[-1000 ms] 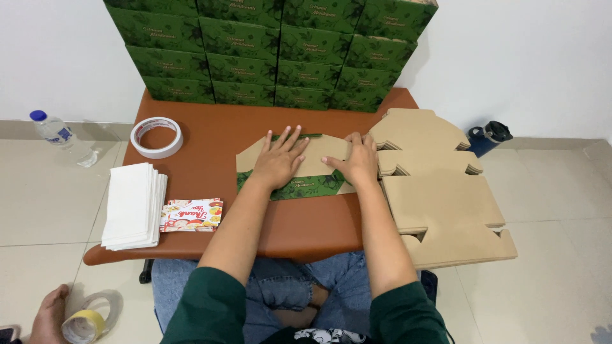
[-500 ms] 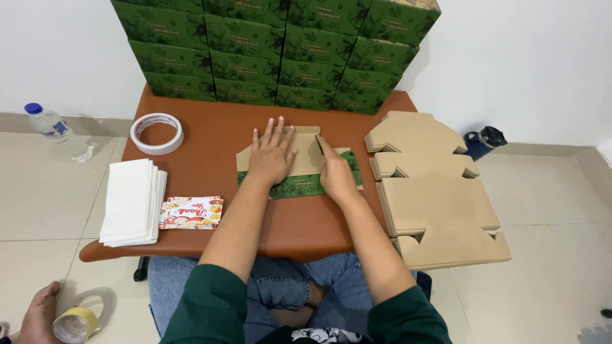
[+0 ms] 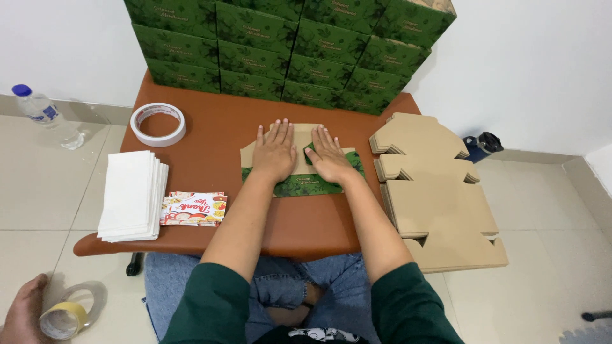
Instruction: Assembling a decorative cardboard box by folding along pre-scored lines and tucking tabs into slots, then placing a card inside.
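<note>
Cardboard is what lies under both palms: a flat carton blank (image 3: pixel 299 171), brown inside with a green leafy outer strip, lying mid-counter (image 3: pixel 210 137) just before the stacked green boxes (image 3: pixel 287 44). I judge it light and stiff, creasing only along its scored folds, best taken by the flap edges. My left hand (image 3: pixel 275 153) and right hand (image 3: pixel 328 156) lie flat on it side by side, fingers (image 3: pixel 285 130) outstretched and slightly spread, gripping nothing, forearms reaching straight forward. More brown blanks (image 3: pixel 440 191) sit stacked at my right, overhanging the edge.
</note>
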